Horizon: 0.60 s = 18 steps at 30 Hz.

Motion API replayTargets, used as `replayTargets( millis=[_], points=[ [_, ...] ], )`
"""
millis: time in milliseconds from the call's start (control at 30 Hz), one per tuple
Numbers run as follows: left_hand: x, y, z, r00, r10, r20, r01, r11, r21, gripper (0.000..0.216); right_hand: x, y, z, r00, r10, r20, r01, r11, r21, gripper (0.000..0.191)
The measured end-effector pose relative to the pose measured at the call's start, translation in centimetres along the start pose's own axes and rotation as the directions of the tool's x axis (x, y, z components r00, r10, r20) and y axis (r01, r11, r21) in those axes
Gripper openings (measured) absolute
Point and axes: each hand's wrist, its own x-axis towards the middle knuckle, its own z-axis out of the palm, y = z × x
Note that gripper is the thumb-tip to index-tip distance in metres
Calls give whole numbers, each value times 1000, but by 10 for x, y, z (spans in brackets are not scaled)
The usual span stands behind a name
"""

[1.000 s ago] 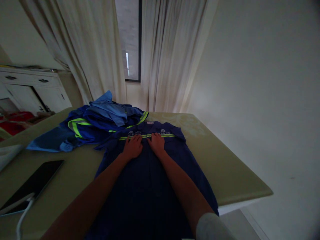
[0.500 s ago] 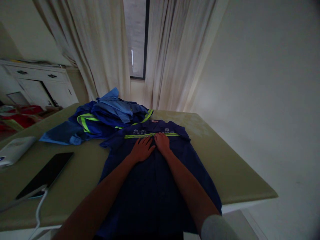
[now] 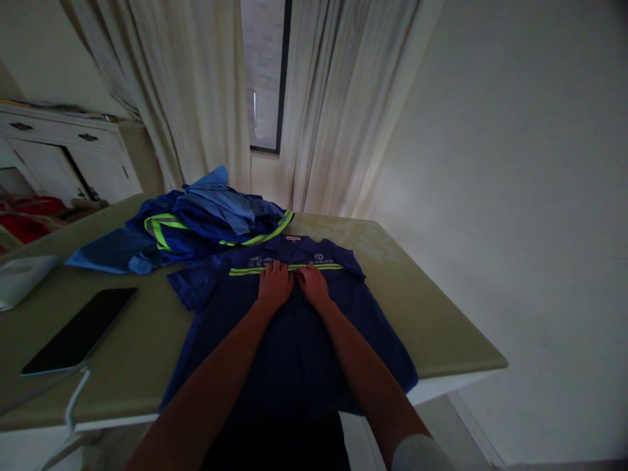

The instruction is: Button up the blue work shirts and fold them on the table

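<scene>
A dark blue short-sleeved work shirt (image 3: 294,353) lies front up, its collar toward the far side and its lower edge at the table's near edge. A yellow-green and silver stripe crosses its chest, with pale print above. My left hand (image 3: 275,285) rests at the stripe beside the front opening, fingers bent and closed on the cloth. Close beside it, my right hand (image 3: 313,286) is closed on the shirt at the same opening, fingertips pinched together. The fold between the fingers is too dark to make out.
A heap of blue clothes (image 3: 196,219) with reflective stripes lies beyond the shirt's left sleeve. On the left are a dark tablet (image 3: 81,330), a white cable (image 3: 73,405) and a white object (image 3: 24,278). Curtains (image 3: 196,85) and a wall (image 3: 490,196) bound the table (image 3: 426,327).
My left hand has gone from lying flat with fingers spread to bent fingers at the stripe. The shirt's left sleeve and side now reach further left. My right hand stays at the opening.
</scene>
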Motion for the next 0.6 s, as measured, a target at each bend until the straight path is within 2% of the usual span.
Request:
replayTargets(
  millis=[67,167,333,433,600],
  points=[
    [1,-6,6,1000,13,19,-12,999,-48,35,0,4,1,1000,-19,4,19,999,45,30],
    [2,-16,11,993,112,48,-104,985,-139,33,0,7,3,999,-43,-6,44,995,85,33],
    [5,-23,18,968,250,27,-236,940,-245,44,-2,7,5,995,-84,-51,90,987,130,35],
    [9,-26,26,965,262,-23,-253,904,-345,46,0,11,10,991,-100,-89,112,983,148,33],
    [18,-32,38,975,203,-90,-219,804,-553,45,5,21,21,981,-123,-151,153,966,207,36]
  ],
)
